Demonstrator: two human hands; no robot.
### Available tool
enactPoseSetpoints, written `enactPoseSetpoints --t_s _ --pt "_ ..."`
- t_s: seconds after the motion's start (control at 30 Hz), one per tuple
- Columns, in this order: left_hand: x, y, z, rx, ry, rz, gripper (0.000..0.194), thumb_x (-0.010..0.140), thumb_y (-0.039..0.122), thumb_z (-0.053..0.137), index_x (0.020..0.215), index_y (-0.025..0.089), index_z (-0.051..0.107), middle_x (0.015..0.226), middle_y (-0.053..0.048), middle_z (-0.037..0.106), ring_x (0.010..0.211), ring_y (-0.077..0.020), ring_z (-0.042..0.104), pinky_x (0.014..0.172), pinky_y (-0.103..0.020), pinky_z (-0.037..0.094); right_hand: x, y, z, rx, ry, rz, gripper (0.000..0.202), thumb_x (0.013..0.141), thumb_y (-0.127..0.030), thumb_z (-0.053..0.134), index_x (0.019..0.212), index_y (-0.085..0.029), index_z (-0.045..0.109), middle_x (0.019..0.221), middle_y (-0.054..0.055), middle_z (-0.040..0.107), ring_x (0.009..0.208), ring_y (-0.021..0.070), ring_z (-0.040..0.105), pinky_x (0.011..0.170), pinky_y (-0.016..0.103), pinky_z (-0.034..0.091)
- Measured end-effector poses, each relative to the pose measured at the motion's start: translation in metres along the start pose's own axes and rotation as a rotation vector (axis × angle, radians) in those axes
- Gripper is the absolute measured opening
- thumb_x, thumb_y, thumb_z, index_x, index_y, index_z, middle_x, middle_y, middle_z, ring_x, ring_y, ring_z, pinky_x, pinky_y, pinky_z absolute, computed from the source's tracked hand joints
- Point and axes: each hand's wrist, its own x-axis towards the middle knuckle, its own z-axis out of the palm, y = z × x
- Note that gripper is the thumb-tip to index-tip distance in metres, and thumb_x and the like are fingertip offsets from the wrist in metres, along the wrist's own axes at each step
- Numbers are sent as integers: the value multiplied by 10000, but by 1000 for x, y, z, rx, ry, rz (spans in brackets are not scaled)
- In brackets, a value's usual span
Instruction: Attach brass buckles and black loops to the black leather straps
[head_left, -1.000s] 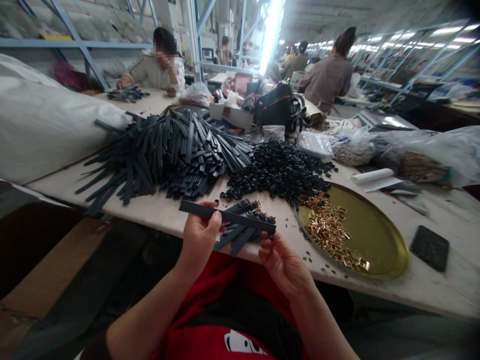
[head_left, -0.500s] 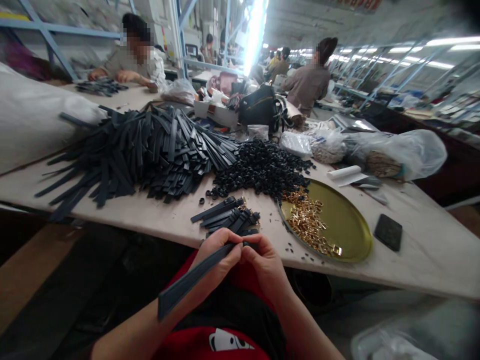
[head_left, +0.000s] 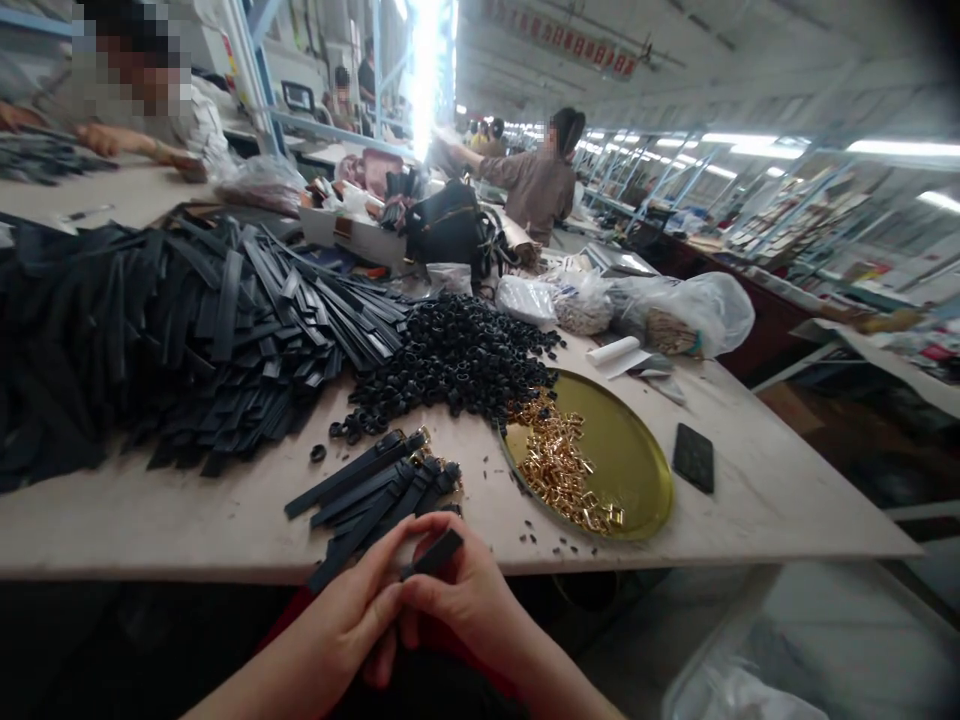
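Note:
Both hands meet just off the table's front edge, around a dark leather strap (head_left: 441, 554). A short flat piece of the strap sticks out at the upper right; the rest is hidden by the fingers. My left hand (head_left: 367, 590) is closed, its thumb and fingers at the strap's lower part. My right hand (head_left: 465, 580) is curled, with thumb and fingers pinching the strap. Right behind them lies a small stack of straps with gold buckles (head_left: 390, 485). Many small black loops (head_left: 465, 355) are heaped farther back.
A round gold tray (head_left: 626, 450) holds a heap of gold buckles (head_left: 559, 460). A phone (head_left: 694, 458) lies right of it. A large pile of dark straps (head_left: 195, 310) covers the left side. Plastic-wrapped bundles (head_left: 675, 315) and a black bag (head_left: 446, 225) stand behind. A co-worker (head_left: 142, 90) sits at far left.
The view has swung to the right. The strap's long end, which lay over my left forearm, no longer shows; a short end now points up to the right between my hands.

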Motion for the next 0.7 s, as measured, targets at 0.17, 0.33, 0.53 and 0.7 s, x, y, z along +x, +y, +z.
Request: enactPoseSetpoints --t_s 0.17,0.33,0.53,0.7 --pt "17 0 -5 -113 9 -72 669 771 594 433 1310 221 297 536 62 465 379 -61 316 356 -169 214 25 -28 -57 -639 172 -185 336 743 -351 599 1036 -206 521 815 18 591 741 163 564 676 289 436" --pt "32 11 -11 -94 121 -76 373 737 524 530 890 184 514 512 84 331 439 -57 262 393 -163 197 71 -75 -141 -1924 516 60 243 817 -308 483 847 -127 643 916 145 631 873 253 581 733 350 391" --pt "36 11 -5 20 188 -10 275 767 446 494 826 179 526 524 73 375 451 -70 300 418 -176 247 105 -71 -154 -2039 422 182 205 762 -126 484 757 -83 685 824 196 681 793 274 634 681 347 386" --pt "18 12 0 170 221 68 267 805 416 449 877 172 528 536 69 412 485 -86 367 480 -190 311 91 -80 -143 -2025 406 86 198 748 -72 464 777 -57 659 850 210 670 811 280 627 692 347 378"
